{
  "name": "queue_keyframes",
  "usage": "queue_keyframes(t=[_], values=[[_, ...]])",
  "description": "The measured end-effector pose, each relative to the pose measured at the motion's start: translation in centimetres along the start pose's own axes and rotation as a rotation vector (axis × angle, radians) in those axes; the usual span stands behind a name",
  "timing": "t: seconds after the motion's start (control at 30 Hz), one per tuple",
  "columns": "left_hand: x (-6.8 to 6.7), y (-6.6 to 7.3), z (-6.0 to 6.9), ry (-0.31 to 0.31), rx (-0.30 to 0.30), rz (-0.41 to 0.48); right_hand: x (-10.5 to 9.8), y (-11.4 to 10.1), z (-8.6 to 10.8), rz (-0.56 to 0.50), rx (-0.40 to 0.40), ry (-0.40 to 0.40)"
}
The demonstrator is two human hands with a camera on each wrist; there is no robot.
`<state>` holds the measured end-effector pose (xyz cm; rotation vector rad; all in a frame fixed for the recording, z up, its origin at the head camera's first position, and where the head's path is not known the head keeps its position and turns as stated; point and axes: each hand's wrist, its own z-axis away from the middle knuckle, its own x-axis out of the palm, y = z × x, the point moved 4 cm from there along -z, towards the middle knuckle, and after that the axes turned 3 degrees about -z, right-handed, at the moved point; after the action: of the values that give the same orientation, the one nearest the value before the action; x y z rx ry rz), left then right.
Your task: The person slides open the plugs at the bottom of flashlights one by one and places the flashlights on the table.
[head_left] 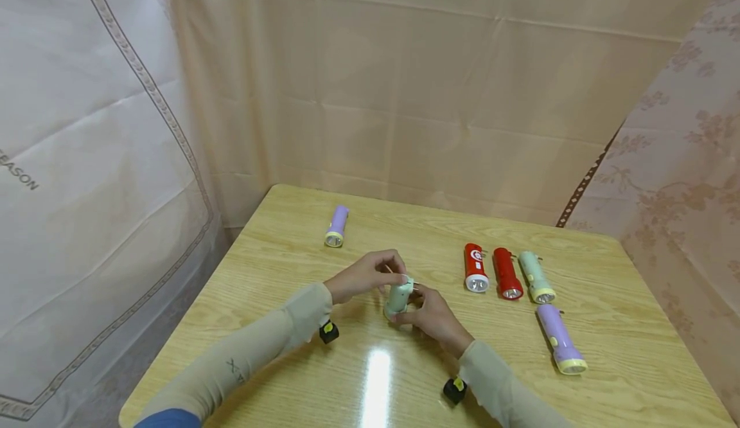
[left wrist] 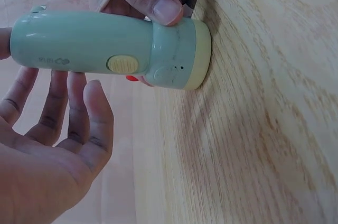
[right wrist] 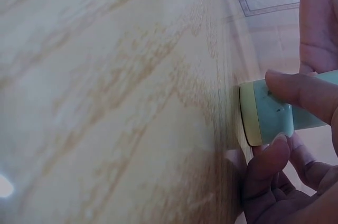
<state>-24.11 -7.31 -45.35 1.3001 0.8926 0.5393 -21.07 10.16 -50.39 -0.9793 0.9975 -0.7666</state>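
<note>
A pale green flashlight (head_left: 399, 299) with a cream rim stands upright on the table, lens end down. My right hand (head_left: 435, 317) grips its wide lower end; in the left wrist view its thumb (left wrist: 168, 10) presses on the head. A digit of my left hand (head_left: 367, 277) touches the tail end at the top. In the left wrist view, the other left fingers (left wrist: 97, 108) are spread loosely beside the body, some tips hidden behind it. A cream switch (left wrist: 122, 64) shows on the flashlight's side.
To the right lie two red flashlights (head_left: 475, 267), another green flashlight (head_left: 536, 277) and a purple flashlight (head_left: 559, 338). A second purple flashlight (head_left: 337, 225) lies at the back left. Cloth sheets (head_left: 433, 94) hang behind and beside the wooden table (head_left: 277, 248).
</note>
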Motion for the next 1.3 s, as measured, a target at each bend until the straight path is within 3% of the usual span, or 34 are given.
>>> queue_keyframes(t=[0.97, 1.1, 1.3], values=[[0.71, -0.11, -0.16, 0.023, 0.006, 0.039, -0.15, 0.44, -0.11, 0.002, 0.000, -0.001], [0.52, -0.28, 0.04, 0.026, 0.019, -0.004, 0.00, 0.43, -0.09, 0.006, -0.011, -0.007], [-0.10, -0.25, 0.34, 0.011, 0.082, -0.153, 0.04, 0.28, -0.07, 0.000, -0.013, -0.009]])
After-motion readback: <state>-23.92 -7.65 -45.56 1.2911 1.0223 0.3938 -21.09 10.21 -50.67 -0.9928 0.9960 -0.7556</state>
